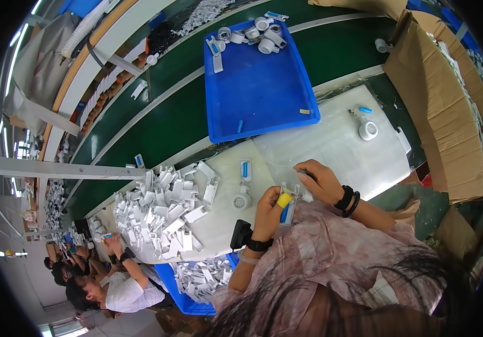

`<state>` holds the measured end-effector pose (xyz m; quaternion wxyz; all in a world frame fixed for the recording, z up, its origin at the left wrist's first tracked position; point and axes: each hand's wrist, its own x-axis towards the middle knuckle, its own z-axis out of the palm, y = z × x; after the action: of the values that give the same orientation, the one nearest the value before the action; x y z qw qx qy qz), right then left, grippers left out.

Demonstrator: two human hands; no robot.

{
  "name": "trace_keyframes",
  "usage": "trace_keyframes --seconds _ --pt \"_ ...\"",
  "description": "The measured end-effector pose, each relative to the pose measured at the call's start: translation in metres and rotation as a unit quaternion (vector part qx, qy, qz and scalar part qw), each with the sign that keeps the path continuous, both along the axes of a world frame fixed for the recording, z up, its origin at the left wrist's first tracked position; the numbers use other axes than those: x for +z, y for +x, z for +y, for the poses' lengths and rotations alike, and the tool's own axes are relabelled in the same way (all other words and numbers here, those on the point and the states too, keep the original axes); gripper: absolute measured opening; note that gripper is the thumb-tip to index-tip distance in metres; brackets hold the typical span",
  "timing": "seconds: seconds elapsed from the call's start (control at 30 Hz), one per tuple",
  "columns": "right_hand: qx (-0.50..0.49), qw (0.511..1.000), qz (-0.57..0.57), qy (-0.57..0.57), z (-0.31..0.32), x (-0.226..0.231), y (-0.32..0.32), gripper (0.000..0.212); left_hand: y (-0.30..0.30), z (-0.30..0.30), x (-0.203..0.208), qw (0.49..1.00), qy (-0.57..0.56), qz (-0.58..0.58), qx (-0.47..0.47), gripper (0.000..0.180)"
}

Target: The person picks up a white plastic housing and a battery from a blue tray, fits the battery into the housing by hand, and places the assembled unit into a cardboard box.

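My left hand (pixel 265 214) is closed round a small white fan housing (pixel 283 188) close to my body. Inside the housing shows a blue cylindrical battery (pixel 288 214). A yellow cover (pixel 284 200) sits on a digit of this hand. My right hand (pixel 324 182) is just to the right, its thumb and fingers pinched together; what lies between them is too small to make out. On the pale work mat, left of my hands, rests a white fan (pixel 241 200) with a round slotted grille and a blue battery in its handle.
A large pile of white plastic covers (pixel 165 208) lies left; a blue bin (pixel 182 295) below holds more. Ahead stands a blue tray (pixel 253 84) with several white parts. Another white fan (pixel 368 130) lies right, near a cardboard box (pixel 438 106). A co-worker (pixel 123 286) sits far left.
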<state>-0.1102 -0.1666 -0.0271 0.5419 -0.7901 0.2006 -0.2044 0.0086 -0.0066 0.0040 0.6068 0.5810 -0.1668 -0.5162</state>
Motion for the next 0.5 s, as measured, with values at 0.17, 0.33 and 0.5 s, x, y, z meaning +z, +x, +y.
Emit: trace_keyframes --seconds 0.17,0.33,0.5 --pt "0.021 0.999 0.041 -0.009 0.003 -0.011 0.002 0.030 0.047 0.011 -0.021 0.995 0.024 0.067 0.069 0.016" --pt "0.045 0.995 0.085 -0.032 0.001 -0.017 0.003 0.031 0.131 0.022 -0.009 0.979 -0.022 -0.064 0.194 0.020" --pt "0.085 0.984 0.138 -0.068 0.004 -0.030 0.010 0.033 0.234 0.028 -0.042 0.943 -0.033 -0.145 0.297 0.021"
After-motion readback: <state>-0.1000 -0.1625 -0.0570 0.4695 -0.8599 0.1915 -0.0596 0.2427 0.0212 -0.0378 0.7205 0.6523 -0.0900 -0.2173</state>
